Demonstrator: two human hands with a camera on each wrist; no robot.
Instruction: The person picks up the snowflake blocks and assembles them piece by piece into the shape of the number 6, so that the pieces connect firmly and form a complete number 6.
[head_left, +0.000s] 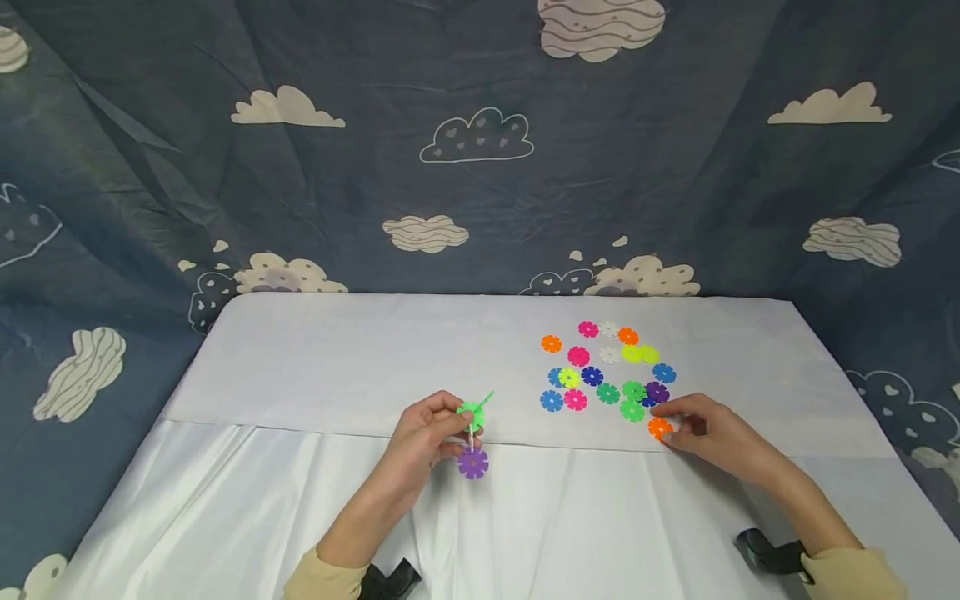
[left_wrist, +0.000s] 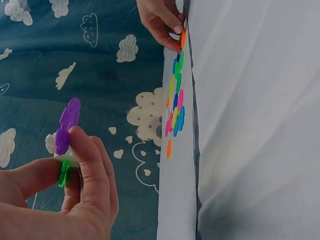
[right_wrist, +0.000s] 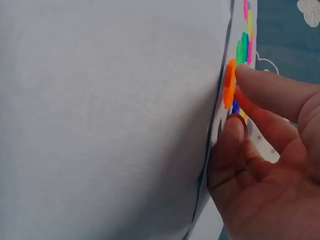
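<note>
My left hand (head_left: pixel 431 433) grips a small joined piece of notched plastic flower discs above the white cloth. In it show a bright green disc (head_left: pixel 471 414), a purple disc (head_left: pixel 473 463) hanging below, and a white disc (left_wrist: pixel 51 143) between them, partly hidden by the fingers. At the near edge of the scattered discs, my right hand (head_left: pixel 712 433) pinches an orange disc (head_left: pixel 660 428) between thumb and fingers. In the right wrist view this orange disc (right_wrist: pixel 230 84) stands out at the fingertips. A green disc (head_left: pixel 632 410) and a dark purple disc (head_left: pixel 657 392) lie just beyond that hand.
Several loose discs lie right of centre, among them a pink disc (head_left: pixel 578 357), a yellow disc (head_left: pixel 569 377) and a light blue disc (head_left: pixel 551 401). White cloth (head_left: pixel 337 367) covers the table. A dark cloud-patterned curtain (head_left: pixel 360 192) hangs behind it.
</note>
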